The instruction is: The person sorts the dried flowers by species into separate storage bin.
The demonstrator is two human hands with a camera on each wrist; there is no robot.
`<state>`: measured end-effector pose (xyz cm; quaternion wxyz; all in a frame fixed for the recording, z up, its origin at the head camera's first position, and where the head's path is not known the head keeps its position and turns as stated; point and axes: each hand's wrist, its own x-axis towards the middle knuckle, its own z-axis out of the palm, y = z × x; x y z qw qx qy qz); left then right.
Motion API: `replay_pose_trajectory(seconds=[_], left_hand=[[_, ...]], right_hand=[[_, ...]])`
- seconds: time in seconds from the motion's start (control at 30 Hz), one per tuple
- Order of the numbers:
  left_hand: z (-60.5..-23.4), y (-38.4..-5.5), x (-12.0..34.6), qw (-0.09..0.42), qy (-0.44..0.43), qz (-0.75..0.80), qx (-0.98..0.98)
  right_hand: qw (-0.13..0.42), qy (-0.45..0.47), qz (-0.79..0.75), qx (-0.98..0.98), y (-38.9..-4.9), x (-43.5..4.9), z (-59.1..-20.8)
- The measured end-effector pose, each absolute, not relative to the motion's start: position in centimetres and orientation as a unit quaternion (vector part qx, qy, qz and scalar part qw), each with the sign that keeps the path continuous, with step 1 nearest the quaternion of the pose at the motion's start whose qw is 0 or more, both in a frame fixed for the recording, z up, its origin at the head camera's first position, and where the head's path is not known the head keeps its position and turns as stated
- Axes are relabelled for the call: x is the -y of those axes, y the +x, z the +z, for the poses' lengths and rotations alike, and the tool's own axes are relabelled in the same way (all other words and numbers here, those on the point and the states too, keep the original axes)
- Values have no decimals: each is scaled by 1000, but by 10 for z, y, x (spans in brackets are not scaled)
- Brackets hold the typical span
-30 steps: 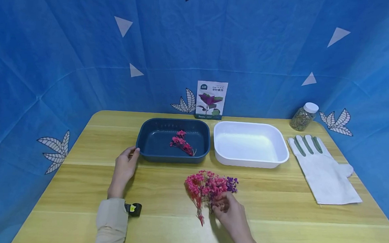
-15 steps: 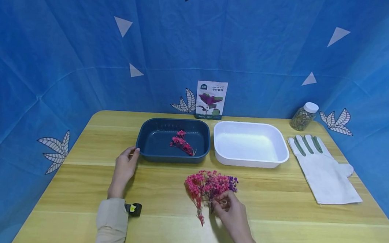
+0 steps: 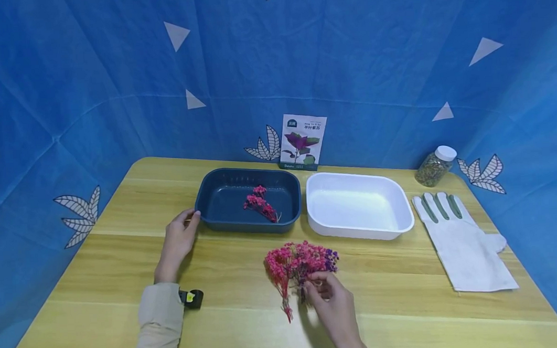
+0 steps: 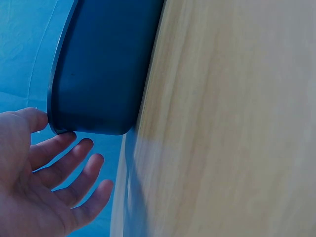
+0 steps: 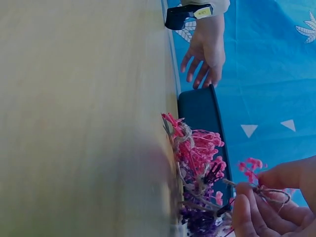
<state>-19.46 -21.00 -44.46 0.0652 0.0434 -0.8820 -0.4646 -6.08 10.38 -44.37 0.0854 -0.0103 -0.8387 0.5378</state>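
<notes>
Pink and purple dried flowers (image 3: 311, 256) lie bunched on the table. With thumb and fingertips, my right hand (image 3: 335, 307) pinches thin twine (image 5: 269, 193) at the bunch's stems; the right wrist view shows a loop of it sticking out past the fingers. Just left is a bunch of pink dried flowers (image 3: 280, 268), its red stems tied. My left hand (image 3: 180, 239) touches the near left corner of a dark blue basin (image 3: 243, 227) with thumb and index finger, the other fingers spread loosely (image 4: 89, 175). Inside that basin lies a small pink flower sprig (image 3: 261, 204).
A white basin (image 3: 357, 230) stands right of the dark one. Behind them a seed packet (image 3: 302, 142) leans against the blue cloth (image 3: 372, 58). At the right are a jar (image 3: 434, 167) with a white lid and a white-and-green glove (image 3: 467, 253) on the wooden table (image 3: 238, 313).
My right fingers have shifted slightly at the twine, and the flower heads they hold have moved a little upward and left. The left hand stays at the dark basin.
</notes>
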Motion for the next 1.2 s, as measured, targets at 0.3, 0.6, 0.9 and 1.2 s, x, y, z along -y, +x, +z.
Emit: replay_pose_trajectory(seconds=[0.3, 0.6, 0.9, 1.2], left_hand=[[-445, -195, 211, 53, 47, -469, 880], [-444, -195, 210, 51, 49, -469, 880], [-443, -194, 210, 62, 44, -463, 883], [-443, -195, 210, 60, 45, -464, 882]], right_hand=[[88, -4, 529, 844, -63, -104, -445], [87, 2, 516, 852, -63, -105, -445], [91, -2, 516, 851, -62, -106, -446], [79, -4, 522, 849, -61, -107, -446]])
